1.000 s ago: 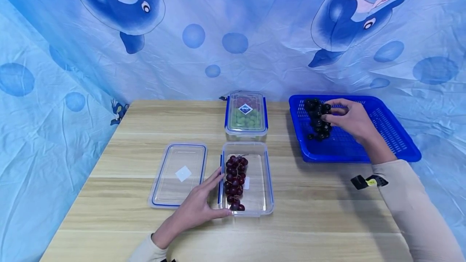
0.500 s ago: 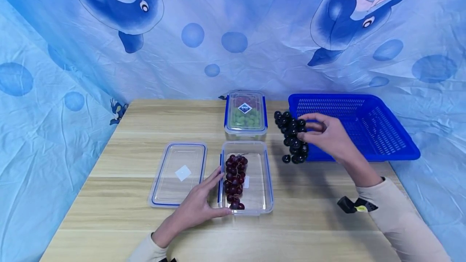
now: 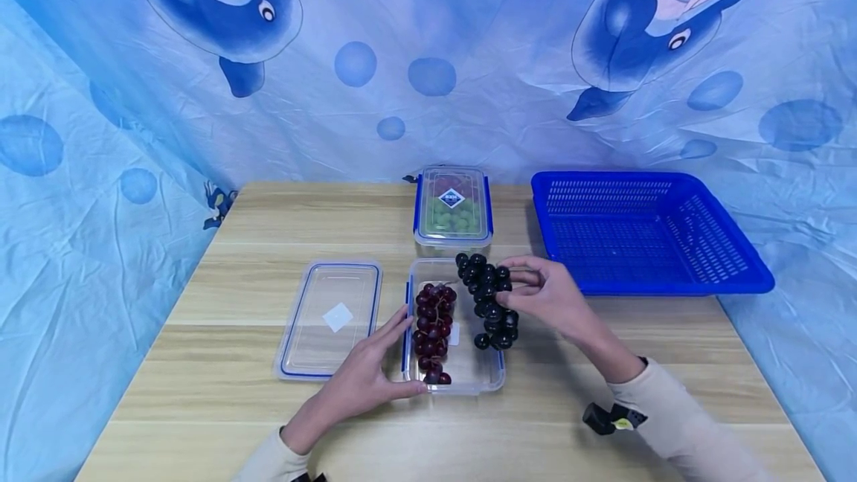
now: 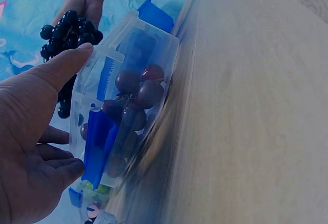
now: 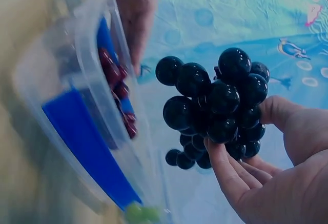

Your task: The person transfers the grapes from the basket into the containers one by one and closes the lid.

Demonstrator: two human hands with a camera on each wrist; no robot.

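A bunch of black grapes (image 3: 492,305) hangs from my right hand (image 3: 545,296), pinched between thumb and fingers. It is held over the right half of an open clear plastic container (image 3: 469,388) in the head view. Inside that container, along its left side, lies a bunch of dark red grapes (image 3: 432,333). My left hand (image 3: 364,370) rests against the container's left side, fingers spread, thumb at the near left corner. The right wrist view shows the black grapes (image 5: 215,101) close up, beside the container wall.
A clear lid (image 3: 328,341) with a blue seal lies left of the container. Behind stands a lidded container (image 3: 452,225) with green and reddish grapes. A blue plastic basket (image 3: 643,288) sits at the back right of the wooden table (image 3: 221,422).
My right hand has lifted the black grapes out of the blue basket and carried them left and nearer, over the open container. My left hand has stayed in place.
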